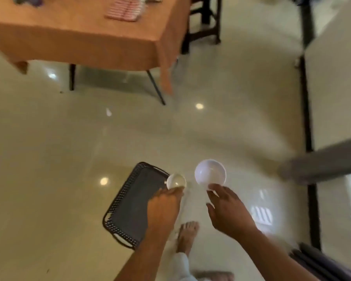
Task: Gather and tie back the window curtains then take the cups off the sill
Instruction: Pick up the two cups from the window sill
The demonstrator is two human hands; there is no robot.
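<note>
Down at the far left and top, a table [79, 43] draped in an orange cloth [114, 47] stands on the glossy pale floor [49, 149], and a folded red-and-white striped cloth [124, 9] lies on its top. Behind the table's right corner a dark wooden chair [206, 21] is partly visible.

Lower, near the middle, a dark perforated tray [130, 199] with handles at its ends hangs above the floor, tilted; the left hand [164, 207] covers its right edge. How the tray is held cannot be told, since the grip is hidden under the hand. The same hand's fingertips [172, 191] are pressed together around the base of a small clear cup [176, 181], whose open mouth faces the camera, just off the tray's upper right edge.

Just to the right, apart from the clear cup, a white cup [210, 173] also shows its open mouth. The right hand [229, 211] holds it from below: the thumb and fingers pinch its lower rim, the other fingers loosely curled.

Between the forearms a bare foot [187, 236] stands on the floor, with a pale trouser leg [180, 262] below it.

At the far right a black strip [307, 118] runs down the floor beside a pale wall panel [336, 88], and a blurred grey bar [322, 161] juts in from the edge. Motion blur softens everything.
</note>
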